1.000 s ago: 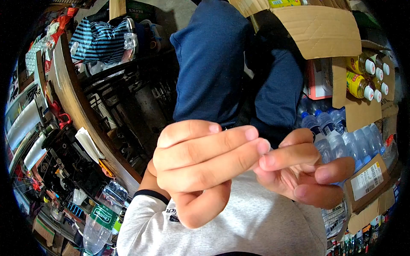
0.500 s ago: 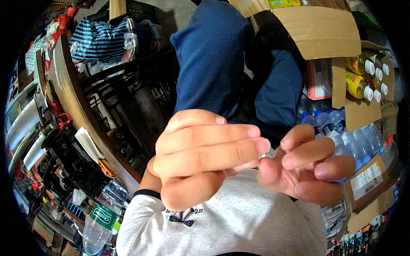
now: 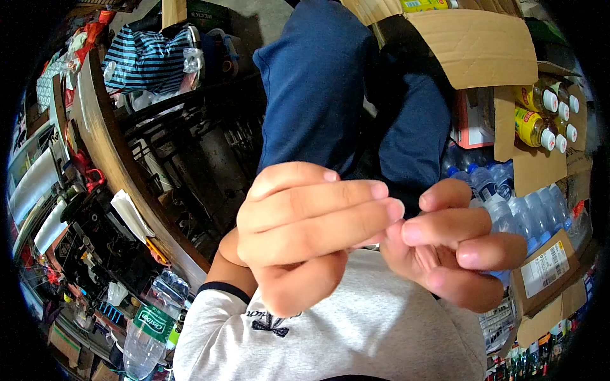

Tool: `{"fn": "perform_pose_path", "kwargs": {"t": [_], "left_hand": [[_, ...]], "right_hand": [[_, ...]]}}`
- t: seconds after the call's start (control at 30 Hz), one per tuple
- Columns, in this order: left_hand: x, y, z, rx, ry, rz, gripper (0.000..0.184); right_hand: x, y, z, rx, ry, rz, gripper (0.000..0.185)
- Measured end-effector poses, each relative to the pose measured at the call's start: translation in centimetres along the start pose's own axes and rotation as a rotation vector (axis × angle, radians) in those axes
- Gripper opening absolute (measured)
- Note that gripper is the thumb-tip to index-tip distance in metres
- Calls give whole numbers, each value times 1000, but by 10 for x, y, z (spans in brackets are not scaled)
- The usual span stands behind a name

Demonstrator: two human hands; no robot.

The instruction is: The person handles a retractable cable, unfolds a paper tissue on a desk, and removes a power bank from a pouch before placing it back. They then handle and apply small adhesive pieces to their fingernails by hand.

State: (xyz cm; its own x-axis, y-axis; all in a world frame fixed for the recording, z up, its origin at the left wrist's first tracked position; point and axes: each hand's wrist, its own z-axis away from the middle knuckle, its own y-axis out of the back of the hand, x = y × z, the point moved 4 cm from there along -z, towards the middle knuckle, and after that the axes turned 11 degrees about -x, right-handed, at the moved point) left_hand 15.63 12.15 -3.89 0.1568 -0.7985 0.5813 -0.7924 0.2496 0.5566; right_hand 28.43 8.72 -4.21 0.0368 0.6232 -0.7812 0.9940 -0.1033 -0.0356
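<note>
My left hand (image 3: 305,232) is in the middle of the view, back up, its fingers pressed together and pointing right. Its fingertips meet the thumb and forefinger of my right hand (image 3: 448,244), which is palm up with the other fingers curled and a little apart. Both hands pinch at this meeting point; whatever lies between the fingertips is too small and hidden to name. Beneath the hands are a light grey shirt (image 3: 368,317) and dark blue trousers (image 3: 311,95).
A cardboard box (image 3: 473,47) and white-capped yellow-labelled bottles (image 3: 530,127) are at upper right, with clear bottles (image 3: 524,213) below. On the left, a curved wooden edge (image 3: 117,152) borders clutter, including a green-labelled bottle (image 3: 149,324) and a striped bag (image 3: 149,60).
My right thumb and forefinger were apart half a second ago, with a small shiny bit at the thumb tip; they have closed together. My left hand has shifted slightly right.
</note>
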Motion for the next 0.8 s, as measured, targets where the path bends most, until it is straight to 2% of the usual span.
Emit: {"fn": "perform_pose_path", "kwargs": {"t": [0.33, 0.43, 0.53, 0.67, 0.8], "left_hand": [[0, -4, -1, 65, -59, -127, 26], [0, -3, 0, 26, -61, -140, 26], [0, -5, -1, 38, -29, -131, 27], [-1, -5, 0, 56, -50, -120, 26], [0, -5, 0, 43, -47, -102, 24]], "right_hand": [[1, -7, -3, 27, 9, 219, 42], [4, -1, 3, -57, 5, 109, 42], [0, 6, 13, 16, -104, 146, 41], [3, 6, 0, -126, -315, -251, 28], [0, 13, 9, -136, -408, -512, 24]]}}
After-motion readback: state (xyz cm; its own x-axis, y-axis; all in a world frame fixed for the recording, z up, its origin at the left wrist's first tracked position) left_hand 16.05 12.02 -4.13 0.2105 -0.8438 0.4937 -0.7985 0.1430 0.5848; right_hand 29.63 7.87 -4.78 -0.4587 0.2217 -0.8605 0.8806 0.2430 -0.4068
